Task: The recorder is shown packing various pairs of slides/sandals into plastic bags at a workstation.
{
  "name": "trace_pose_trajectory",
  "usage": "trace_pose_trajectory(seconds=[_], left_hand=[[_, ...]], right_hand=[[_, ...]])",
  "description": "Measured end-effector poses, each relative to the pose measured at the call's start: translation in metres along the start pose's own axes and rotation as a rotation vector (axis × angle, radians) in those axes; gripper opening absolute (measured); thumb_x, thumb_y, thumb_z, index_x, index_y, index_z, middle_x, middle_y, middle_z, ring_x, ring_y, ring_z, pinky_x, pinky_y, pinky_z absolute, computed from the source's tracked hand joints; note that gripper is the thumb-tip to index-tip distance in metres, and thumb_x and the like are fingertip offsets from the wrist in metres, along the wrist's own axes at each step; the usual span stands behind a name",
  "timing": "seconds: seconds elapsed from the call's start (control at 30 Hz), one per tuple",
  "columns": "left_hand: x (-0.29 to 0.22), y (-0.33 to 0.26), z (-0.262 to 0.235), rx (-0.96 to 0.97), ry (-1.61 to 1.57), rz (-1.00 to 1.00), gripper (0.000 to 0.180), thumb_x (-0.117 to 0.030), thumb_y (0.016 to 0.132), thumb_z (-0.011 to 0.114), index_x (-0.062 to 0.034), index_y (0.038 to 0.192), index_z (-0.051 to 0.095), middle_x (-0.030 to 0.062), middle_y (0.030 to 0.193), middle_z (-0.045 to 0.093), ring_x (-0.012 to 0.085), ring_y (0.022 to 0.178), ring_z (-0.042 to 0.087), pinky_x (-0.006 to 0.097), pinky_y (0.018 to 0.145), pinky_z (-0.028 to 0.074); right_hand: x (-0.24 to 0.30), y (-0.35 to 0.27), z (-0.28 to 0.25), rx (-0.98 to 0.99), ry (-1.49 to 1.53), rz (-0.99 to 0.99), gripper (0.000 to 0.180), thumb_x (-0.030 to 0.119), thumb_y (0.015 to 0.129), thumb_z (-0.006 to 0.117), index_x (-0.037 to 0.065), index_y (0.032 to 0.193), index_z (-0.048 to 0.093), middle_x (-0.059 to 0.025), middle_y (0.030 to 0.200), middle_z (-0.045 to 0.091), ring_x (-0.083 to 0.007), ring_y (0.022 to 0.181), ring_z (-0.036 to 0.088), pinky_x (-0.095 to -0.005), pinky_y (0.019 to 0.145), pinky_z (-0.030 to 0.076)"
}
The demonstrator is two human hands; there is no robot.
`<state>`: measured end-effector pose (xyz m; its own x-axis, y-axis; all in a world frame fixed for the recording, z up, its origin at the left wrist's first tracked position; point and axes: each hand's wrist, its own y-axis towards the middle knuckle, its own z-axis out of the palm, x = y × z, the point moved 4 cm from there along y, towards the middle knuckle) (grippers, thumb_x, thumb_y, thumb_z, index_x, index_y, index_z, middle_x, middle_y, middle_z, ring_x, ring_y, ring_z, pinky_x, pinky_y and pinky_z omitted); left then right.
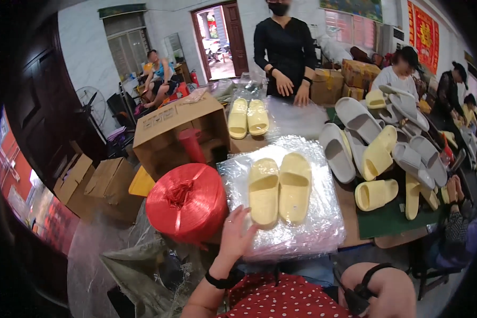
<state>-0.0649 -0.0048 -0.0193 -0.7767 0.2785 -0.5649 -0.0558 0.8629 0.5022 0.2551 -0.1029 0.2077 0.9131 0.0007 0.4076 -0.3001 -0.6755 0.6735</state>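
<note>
A pair of pale yellow slippers lies side by side, toes away from me, on a stack of clear plastic bags (323, 222). They are a left slipper (263, 204) and a right slipper (295, 196). My left hand (235, 233) is at the stack's near left edge, thumb and fingers apart, close to the left slipper's heel and holding nothing. Low on the right is my right hand (352, 275), bent in near my body beside a black strap; its fingers cannot be made out. Beyond the stack, another yellow pair (248, 117) rests on plastic.
Left of the stack sits a big roll of red plastic twine (188, 201), with an open cardboard box (169, 132) behind it. Grey and yellow slippers (379, 151) are heaped on the right over a green mat (392, 222). A person in black (284, 47) stands across the table.
</note>
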Motion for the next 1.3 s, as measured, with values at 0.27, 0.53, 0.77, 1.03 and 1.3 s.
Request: trace_pose_trajectory(seconds=[0.27, 0.53, 0.77, 1.03, 1.3], left_hand=[[0.050, -0.015, -0.007, 0.050, -0.380, -0.658, 0.053, -0.025, 0.090, 0.071, 0.0017, 0.132, 0.053, 0.0097, 0.090, 0.066, 0.0129, 0.067, 0.060, 0.028, 0.055, 0.048], [0.035, -0.006, -0.002, 0.198, -0.250, -0.582, 0.034, -0.028, 0.083, 0.078, 0.0014, 0.096, 0.069, 0.0036, 0.073, 0.065, 0.0088, 0.054, 0.055, 0.026, 0.048, 0.042], [0.057, -0.020, -0.002, 0.213, -0.500, -0.595, 0.018, -0.014, 0.084, 0.076, 0.0005, 0.091, 0.068, 0.0016, 0.074, 0.066, 0.0068, 0.057, 0.055, 0.023, 0.049, 0.042], [0.041, 0.002, -0.025, 0.132, -0.845, -0.703, 0.006, -0.007, 0.096, 0.059, -0.0011, 0.096, 0.059, 0.0082, 0.087, 0.072, 0.0051, 0.048, 0.046, 0.021, 0.044, 0.038], [0.019, 0.024, -0.031, 0.020, -0.958, -0.544, 0.004, -0.001, 0.098, 0.052, -0.0013, 0.102, 0.051, 0.0130, 0.100, 0.070, 0.0198, 0.093, 0.071, 0.028, 0.075, 0.056]], right_hand=[[-0.036, -0.127, -0.052, -0.777, 0.073, 0.012, 0.023, 0.015, 0.089, 0.073, -0.005, 0.099, 0.068, -0.0111, 0.084, 0.069, -0.0183, 0.076, 0.066, -0.0310, 0.070, 0.054], [-0.086, -0.273, -0.059, -1.454, -0.927, 1.690, 0.051, 0.045, 0.088, 0.072, 0.002, 0.114, 0.069, -0.0126, 0.089, 0.070, -0.0211, 0.080, 0.066, -0.0327, 0.074, 0.052], [-0.100, -0.300, -0.040, -1.227, -0.684, 1.966, 0.040, 0.041, 0.084, 0.075, 0.001, 0.088, 0.071, -0.0061, 0.072, 0.067, -0.0170, 0.068, 0.063, -0.0320, 0.065, 0.049], [-0.080, -0.271, -0.044, -1.545, -0.159, 1.560, 0.027, 0.012, 0.092, 0.066, -0.001, 0.115, 0.065, -0.0026, 0.090, 0.073, -0.0035, 0.075, 0.058, -0.0193, 0.067, 0.045], [-0.065, -0.278, -0.054, -1.566, -0.305, 1.459, 0.018, 0.011, 0.092, 0.067, 0.002, 0.106, 0.063, -0.0046, 0.092, 0.073, -0.0077, 0.079, 0.066, -0.0201, 0.072, 0.049]])
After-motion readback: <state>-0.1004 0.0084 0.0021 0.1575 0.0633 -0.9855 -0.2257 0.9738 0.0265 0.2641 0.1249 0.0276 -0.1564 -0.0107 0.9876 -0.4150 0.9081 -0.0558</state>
